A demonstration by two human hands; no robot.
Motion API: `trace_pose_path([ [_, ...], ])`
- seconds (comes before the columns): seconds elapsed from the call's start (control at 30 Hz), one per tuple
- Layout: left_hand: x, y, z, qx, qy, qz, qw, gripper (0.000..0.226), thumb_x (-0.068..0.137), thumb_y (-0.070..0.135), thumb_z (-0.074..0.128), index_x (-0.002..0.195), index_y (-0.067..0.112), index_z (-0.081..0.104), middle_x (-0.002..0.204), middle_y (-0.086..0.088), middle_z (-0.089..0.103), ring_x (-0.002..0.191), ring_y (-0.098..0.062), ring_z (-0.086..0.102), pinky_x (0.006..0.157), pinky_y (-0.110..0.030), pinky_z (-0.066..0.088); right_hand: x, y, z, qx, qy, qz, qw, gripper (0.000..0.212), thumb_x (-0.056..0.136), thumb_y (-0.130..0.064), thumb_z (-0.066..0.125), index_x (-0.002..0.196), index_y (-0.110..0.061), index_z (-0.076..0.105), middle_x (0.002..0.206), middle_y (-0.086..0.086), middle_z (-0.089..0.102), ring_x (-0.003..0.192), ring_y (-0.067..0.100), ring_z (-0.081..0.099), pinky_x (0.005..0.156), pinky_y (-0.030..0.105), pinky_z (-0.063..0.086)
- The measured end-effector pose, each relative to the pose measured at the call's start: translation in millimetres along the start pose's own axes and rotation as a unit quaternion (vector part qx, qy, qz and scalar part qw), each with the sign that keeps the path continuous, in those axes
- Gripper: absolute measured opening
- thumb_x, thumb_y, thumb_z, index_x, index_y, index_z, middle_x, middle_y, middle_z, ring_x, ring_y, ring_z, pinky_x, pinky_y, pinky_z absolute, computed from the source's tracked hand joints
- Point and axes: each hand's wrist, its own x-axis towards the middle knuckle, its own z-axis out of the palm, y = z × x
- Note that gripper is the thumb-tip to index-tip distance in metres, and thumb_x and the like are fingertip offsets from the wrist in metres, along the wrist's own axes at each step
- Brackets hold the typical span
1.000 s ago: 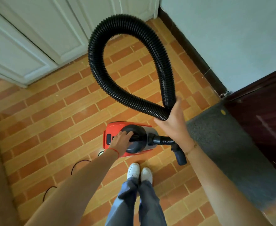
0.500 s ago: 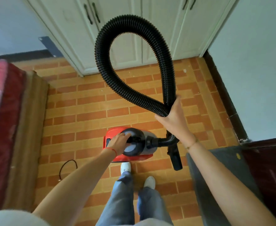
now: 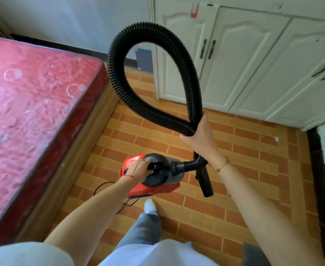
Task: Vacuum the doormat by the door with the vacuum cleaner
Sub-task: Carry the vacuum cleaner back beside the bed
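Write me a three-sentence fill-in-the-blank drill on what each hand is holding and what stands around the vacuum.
1. The left hand grips the handle of the ____ vacuum cleaner.
2. The right hand holds the black ____ looped above the floor.
3. The mattress to the person's left is ____ in colour.

Missing words: red; hose; red

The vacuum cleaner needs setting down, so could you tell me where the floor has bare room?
Bare tiled floor lies to the right of the vacuum cleaner, bordered by the white cupboards. It is crowded to the left, where the cord lies beside the bed.
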Motion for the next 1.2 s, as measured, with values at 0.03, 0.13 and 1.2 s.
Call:
trace_pose_path([
  [0.03,4,-16,-10,-0.008,0.009,-0.009,1.000,0.028,0.092,0.021,0.059,0.115,0.008,0.051,0.113,-0.016,0.059,0.105,-0.035,0.054,0.083,-0.039,0.042,16,-9,15,-0.002,-0.013,-0.012,1.000,0.063,0.074,-0.019,0.077,0.118,-0.008,0.034,0.088,-0.002,0.050,0.073,0.005,0.054,0.058,0.021,0.050],
  [0.13,14,-65,-37,-0.038,0.028,-0.038,0.998,0.031,0.091,0.021,0.059,0.117,0.009,0.050,0.116,-0.017,0.057,0.111,-0.037,0.051,0.087,-0.042,0.043,60,-40,61,0.000,-0.058,-0.046,0.997,0.062,0.073,-0.019,0.077,0.116,-0.014,0.033,0.091,0.001,0.051,0.078,0.012,0.057,0.059,0.024,0.049],
  [1.2,186,-477,-97,-0.252,0.124,-0.402,0.871,0.026,0.092,0.021,0.056,0.117,0.013,0.051,0.109,-0.012,0.058,0.105,-0.034,0.052,0.085,-0.044,0.043,424,-144,589,-0.034,-0.461,-0.176,0.869,0.060,0.071,-0.017,0.074,0.105,-0.029,0.027,0.089,-0.001,0.051,0.078,0.017,0.059,0.056,0.032,0.051],
])
